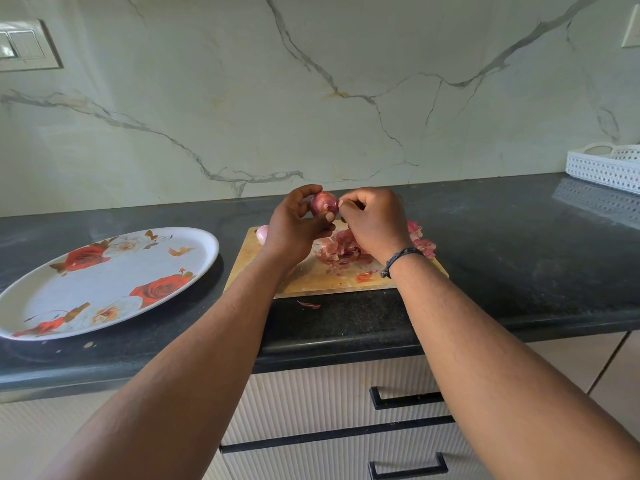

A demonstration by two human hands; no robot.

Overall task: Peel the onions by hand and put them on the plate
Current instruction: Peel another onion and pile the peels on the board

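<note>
Peeling a red onion (324,203) above the far edge of a wooden cutting board (304,278), a person's left hand (294,226) cradles the bulb, fingers curled round it, while the right hand (374,223) pinches at skin on its right side. The onion sits between both hands, touching each. Loose skins (341,251) pile on the board below. The floral plate (104,282), holding no onions, lies well to the left, nearer the left hand, which looks best placed to carry the bulb there.
</note>
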